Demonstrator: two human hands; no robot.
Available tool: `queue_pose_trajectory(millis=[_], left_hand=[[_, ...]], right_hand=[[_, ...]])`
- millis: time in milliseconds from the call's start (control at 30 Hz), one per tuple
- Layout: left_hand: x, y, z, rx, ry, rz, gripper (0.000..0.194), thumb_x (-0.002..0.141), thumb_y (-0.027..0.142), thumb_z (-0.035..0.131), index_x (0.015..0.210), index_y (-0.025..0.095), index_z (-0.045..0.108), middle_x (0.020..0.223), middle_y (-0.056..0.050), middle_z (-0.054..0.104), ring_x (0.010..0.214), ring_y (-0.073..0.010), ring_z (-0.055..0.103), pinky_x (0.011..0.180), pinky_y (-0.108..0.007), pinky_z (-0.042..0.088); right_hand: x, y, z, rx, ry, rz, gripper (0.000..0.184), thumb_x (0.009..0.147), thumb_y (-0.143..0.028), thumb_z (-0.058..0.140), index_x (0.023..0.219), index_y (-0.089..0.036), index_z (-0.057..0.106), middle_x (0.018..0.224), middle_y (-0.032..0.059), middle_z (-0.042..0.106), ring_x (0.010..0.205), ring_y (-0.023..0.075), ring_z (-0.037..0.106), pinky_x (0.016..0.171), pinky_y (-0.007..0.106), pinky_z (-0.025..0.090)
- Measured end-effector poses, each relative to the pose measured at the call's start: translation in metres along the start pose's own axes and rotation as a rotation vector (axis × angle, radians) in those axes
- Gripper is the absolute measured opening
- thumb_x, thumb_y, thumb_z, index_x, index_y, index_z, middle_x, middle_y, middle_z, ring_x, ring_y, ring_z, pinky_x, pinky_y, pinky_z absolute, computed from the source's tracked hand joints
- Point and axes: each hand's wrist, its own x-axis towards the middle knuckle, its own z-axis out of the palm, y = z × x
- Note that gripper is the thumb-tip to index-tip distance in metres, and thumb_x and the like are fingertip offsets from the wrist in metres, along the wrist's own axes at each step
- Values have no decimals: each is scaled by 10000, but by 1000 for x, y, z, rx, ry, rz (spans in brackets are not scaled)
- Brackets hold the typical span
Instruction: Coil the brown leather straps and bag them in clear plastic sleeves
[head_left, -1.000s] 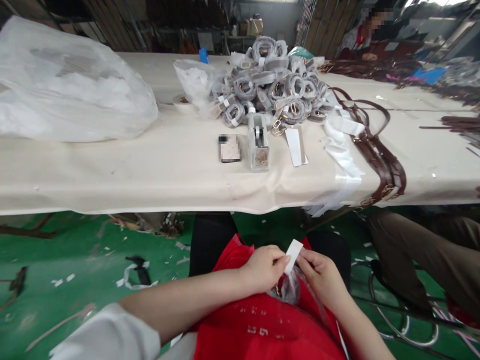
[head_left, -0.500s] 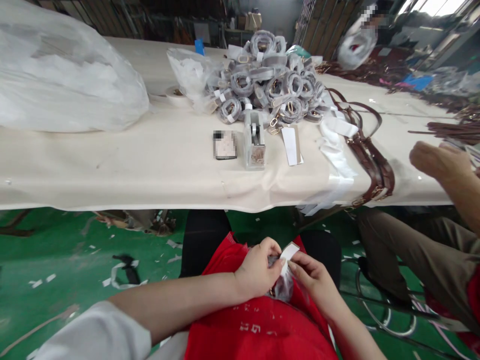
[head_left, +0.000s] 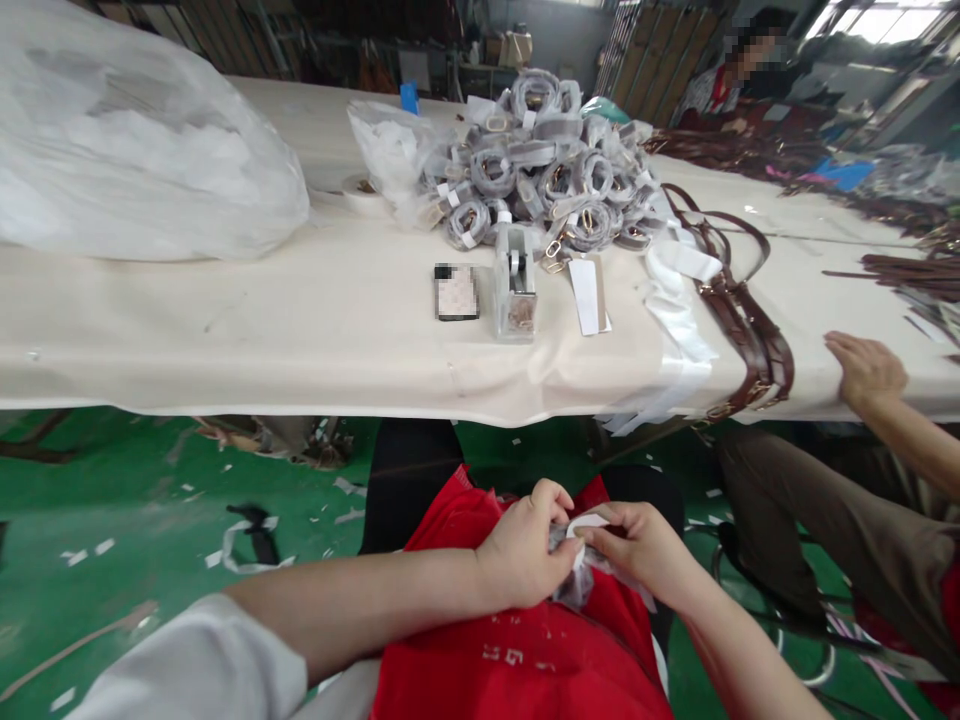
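Over the lap, my left hand [head_left: 527, 545] is closed around a small coiled strap in clear wrapping [head_left: 574, 588], mostly hidden by the fingers. My right hand [head_left: 646, 548] pinches the end of a white strip [head_left: 589, 521] between thumb and fingers. The strip curves over the wrapped strap, and my left thumb presses by its other end. Beneath both hands lies a red apron [head_left: 517, 640]. On the table beyond stand a tape dispenser [head_left: 516, 290] and a pile of similar wrapped coiled straps [head_left: 555, 165].
White and brown cards [head_left: 589, 295], white strips [head_left: 679, 290] and brown leather straps [head_left: 750, 330] lie on the cream table [head_left: 225, 340]. A large plastic bag [head_left: 150, 160] fills its left side. At right, a co-worker's hand [head_left: 866, 370] rests at the table edge.
The white strip, which stuck up between my hands, now bends down over the wrapped strap. My right hand has turned over it. The co-worker's hand has lowered to the table edge.
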Motion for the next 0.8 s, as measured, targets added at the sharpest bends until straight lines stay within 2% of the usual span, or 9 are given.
queue_pose_trajectory(millis=[167,267,367,467,567,667,733,800], left_hand=[[-3,2,0,-7,-18,-10,230,831,225,572,1022,203,446,793,4,649,735,-168,604,664,-270,427],[-5,0,-1,6,-9,4,289,804,204,586,1060,201,450,864,-19,663,790,-178,620,704,-275,453],[-5,-5,-1,26,-8,32,371,751,159,601,1092,191,460,958,-53,664,864,-197,631,765,-294,482],[0,-12,-2,-20,-73,-11,359,745,158,594,1091,179,498,929,-48,680,823,-196,641,737,-300,503],[6,-20,-5,-83,-104,-121,303,733,143,584,1033,179,587,938,-40,699,836,-192,652,761,-297,516],[8,-25,-10,-93,-78,-237,307,711,113,562,996,177,655,981,-42,708,917,-200,649,826,-300,512],[8,-26,-14,-145,-111,-297,332,708,115,558,1014,171,671,964,-37,716,907,-198,653,796,-290,517],[7,-26,-18,-293,-185,-368,301,753,149,538,1018,151,681,922,-43,725,860,-195,664,746,-285,520]], right_hand=[[3,-5,0,-10,-14,18,221,795,-344,706,691,-149,688,619,-11,642,554,126,524,526,229,412],[3,-11,1,-86,-32,2,194,825,-324,669,721,-161,665,607,-26,607,545,123,510,502,224,384],[1,-17,3,-323,33,-111,121,844,-239,622,751,-182,675,641,-8,637,587,150,560,535,244,408],[-6,-22,8,-587,98,-261,160,843,-132,554,784,-207,682,756,30,683,706,192,629,641,291,477],[-17,-22,19,-664,32,-335,290,864,-117,521,1080,-223,684,999,73,702,915,230,666,824,350,546],[-28,-16,32,-698,6,-381,551,899,-158,524,1440,-227,446,1363,121,562,1250,275,545,1071,439,468],[-32,-11,40,-717,25,-378,608,926,-176,504,1508,-232,336,1450,130,483,1334,286,475,1112,469,439],[-34,-7,44,-716,26,-374,604,948,-192,486,1522,-246,303,1464,132,468,1347,288,466,1110,475,446]])
